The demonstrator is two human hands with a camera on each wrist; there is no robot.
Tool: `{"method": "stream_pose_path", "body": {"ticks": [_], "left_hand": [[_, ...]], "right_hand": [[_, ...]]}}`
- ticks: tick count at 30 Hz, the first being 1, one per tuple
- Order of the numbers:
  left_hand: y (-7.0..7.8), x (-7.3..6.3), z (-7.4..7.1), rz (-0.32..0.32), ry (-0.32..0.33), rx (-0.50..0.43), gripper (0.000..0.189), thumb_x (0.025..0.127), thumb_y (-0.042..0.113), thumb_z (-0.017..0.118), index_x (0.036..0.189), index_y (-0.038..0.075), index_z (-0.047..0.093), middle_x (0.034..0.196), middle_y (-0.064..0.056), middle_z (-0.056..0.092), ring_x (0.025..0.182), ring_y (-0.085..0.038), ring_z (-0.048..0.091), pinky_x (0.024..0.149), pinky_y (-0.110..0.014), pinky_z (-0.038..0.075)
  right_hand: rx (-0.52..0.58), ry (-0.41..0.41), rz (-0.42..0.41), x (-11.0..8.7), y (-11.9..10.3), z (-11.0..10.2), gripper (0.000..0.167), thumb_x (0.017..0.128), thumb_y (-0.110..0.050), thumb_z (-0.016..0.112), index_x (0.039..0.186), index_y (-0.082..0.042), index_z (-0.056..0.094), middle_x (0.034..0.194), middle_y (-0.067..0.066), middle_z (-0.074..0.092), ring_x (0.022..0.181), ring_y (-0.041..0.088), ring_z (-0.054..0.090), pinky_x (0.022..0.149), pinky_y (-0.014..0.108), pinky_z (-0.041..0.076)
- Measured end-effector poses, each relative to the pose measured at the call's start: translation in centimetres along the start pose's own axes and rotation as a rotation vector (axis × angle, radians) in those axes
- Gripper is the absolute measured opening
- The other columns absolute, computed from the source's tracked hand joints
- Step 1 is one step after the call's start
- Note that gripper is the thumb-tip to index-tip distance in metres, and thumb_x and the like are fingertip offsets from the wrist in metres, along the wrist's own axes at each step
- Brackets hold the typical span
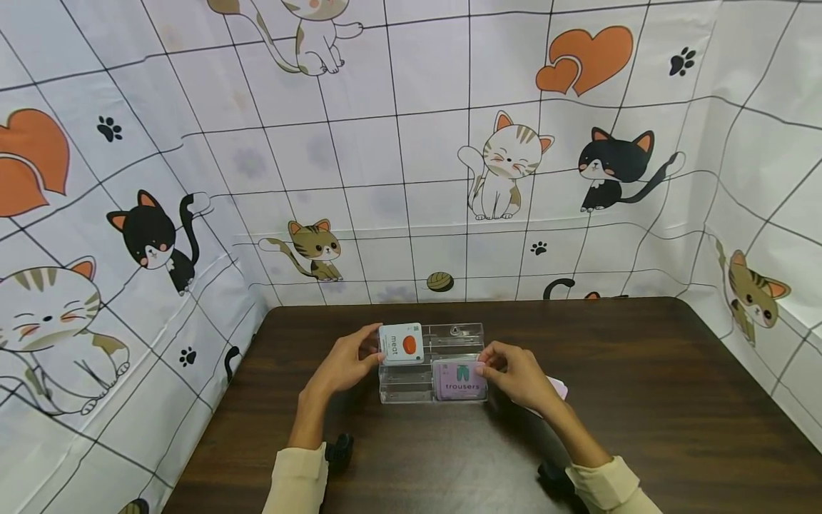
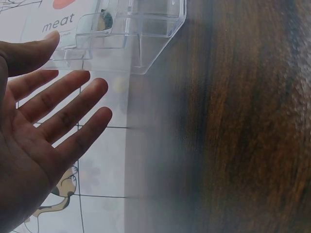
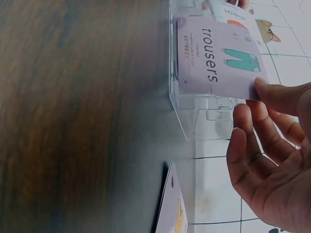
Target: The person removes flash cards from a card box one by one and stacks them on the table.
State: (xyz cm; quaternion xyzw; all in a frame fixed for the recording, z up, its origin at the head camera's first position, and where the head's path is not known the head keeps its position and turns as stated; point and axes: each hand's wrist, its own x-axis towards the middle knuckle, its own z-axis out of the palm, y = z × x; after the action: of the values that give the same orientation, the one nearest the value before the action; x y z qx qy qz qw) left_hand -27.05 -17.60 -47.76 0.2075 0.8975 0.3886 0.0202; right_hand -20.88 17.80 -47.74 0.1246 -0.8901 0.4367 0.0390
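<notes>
A clear plastic tiered card holder (image 1: 407, 394) stands on the table. At its upper left is a white card (image 1: 402, 344) reading "meat", with a red picture. My left hand (image 1: 347, 365) is at that card's left edge; in the left wrist view its thumb (image 2: 51, 44) touches the card while the other fingers extend fairly straight. A lilac card (image 1: 460, 380) reading "trousers", with green trousers, sits at the lower right of the holder. My right hand (image 1: 519, 373) pinches its right edge between thumb and fingers, as the right wrist view shows.
Another lilac card (image 3: 174, 206) with a yellow picture lies on the table, partly behind my right hand. The dark wooden table (image 1: 642, 400) meets white cat-print cloth (image 1: 430, 164) at its back and sides.
</notes>
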Motion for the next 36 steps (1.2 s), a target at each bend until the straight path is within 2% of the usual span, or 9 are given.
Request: {"method": "stream_pose_path", "body": {"ticks": [14, 22, 36], "left_hand": [[0.2, 0.0, 0.0, -0.01, -0.001, 0.001, 0.064, 0.102, 0.013, 0.074, 0.16, 0.006, 0.048, 0.132, -0.014, 0.072, 0.115, -0.027, 0.073, 0.099, -0.05, 0.06], [0.3, 0.1, -0.1, -0.005, -0.002, -0.005, 0.063, 0.102, 0.013, 0.073, 0.161, 0.008, 0.048, 0.132, -0.014, 0.072, 0.116, -0.028, 0.073, 0.099, -0.05, 0.06], [0.3, -0.2, -0.1, -0.006, -0.01, -0.016, 0.064, 0.103, 0.012, 0.072, 0.161, 0.004, 0.046, 0.133, -0.014, 0.072, 0.116, -0.028, 0.074, 0.095, -0.047, 0.061]], "right_hand": [[0.015, 0.021, 0.006, 0.0, 0.0, -0.4, 0.005, 0.099, -0.012, 0.078, 0.098, -0.01, 0.073, 0.09, 0.002, 0.075, 0.083, 0.011, 0.067, 0.07, 0.024, 0.05], [0.021, 0.037, 0.012, 0.1, 0.1, -0.6, 0.005, 0.1, -0.013, 0.077, 0.1, -0.01, 0.073, 0.093, 0.004, 0.076, 0.088, 0.016, 0.07, 0.073, 0.026, 0.051], [0.061, 0.034, 0.034, 0.0, -0.3, -1.1, 0.005, 0.101, -0.012, 0.075, 0.101, -0.008, 0.072, 0.096, 0.008, 0.076, 0.086, 0.013, 0.07, 0.071, 0.026, 0.055]]}}
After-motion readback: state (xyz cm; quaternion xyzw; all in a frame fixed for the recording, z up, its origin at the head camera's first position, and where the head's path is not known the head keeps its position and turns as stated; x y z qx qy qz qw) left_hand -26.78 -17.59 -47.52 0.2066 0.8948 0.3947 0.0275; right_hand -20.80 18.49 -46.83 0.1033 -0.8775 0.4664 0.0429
